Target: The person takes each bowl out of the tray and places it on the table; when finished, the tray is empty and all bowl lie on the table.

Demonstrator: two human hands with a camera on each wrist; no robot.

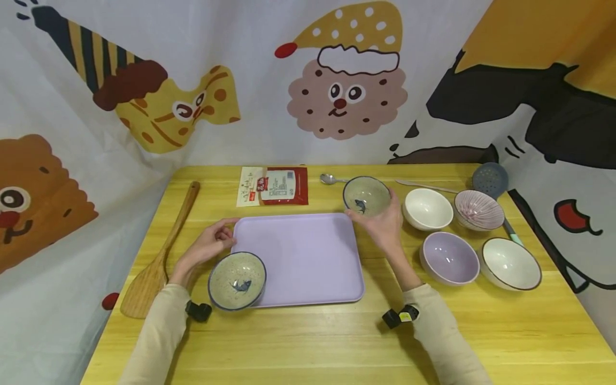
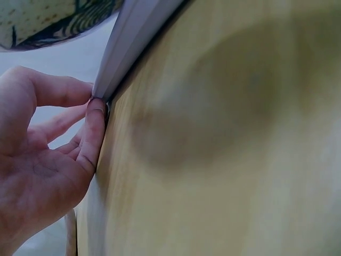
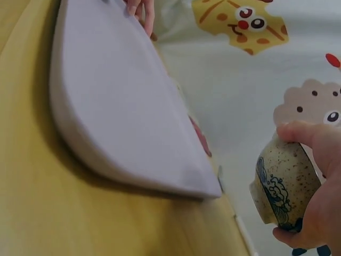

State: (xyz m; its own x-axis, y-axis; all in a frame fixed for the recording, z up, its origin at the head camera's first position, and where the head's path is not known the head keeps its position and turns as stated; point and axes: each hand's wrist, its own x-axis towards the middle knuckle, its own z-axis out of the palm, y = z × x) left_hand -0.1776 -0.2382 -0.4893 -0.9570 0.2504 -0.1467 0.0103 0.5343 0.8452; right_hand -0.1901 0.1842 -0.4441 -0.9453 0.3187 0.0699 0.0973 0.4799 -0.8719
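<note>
My left hand (image 1: 208,247) pinches the left edge of a lilac tray (image 1: 308,259) between thumb and fingers; the left wrist view shows its fingertips at the tray's rim. A speckled bowl with a blue rim and blue fish (image 1: 237,280) stands over the tray's near left corner. Beyond the tray's far right corner, my right hand (image 1: 386,227) grips a matching speckled bowl (image 1: 367,193) by its side, thumb and fingers spread round it. In the right wrist view this bowl (image 3: 287,184) shows a blue pattern on its outside and is off the table.
Right of the tray stand a white bowl (image 1: 427,208), a streaked bowl (image 1: 478,210), a purple bowl (image 1: 449,258) and a dark-rimmed white bowl (image 1: 511,264). A skimmer (image 1: 490,181), knife (image 1: 425,185), spoon (image 1: 329,179) and food packet (image 1: 272,186) lie behind; a wooden spatula (image 1: 146,286) lies left.
</note>
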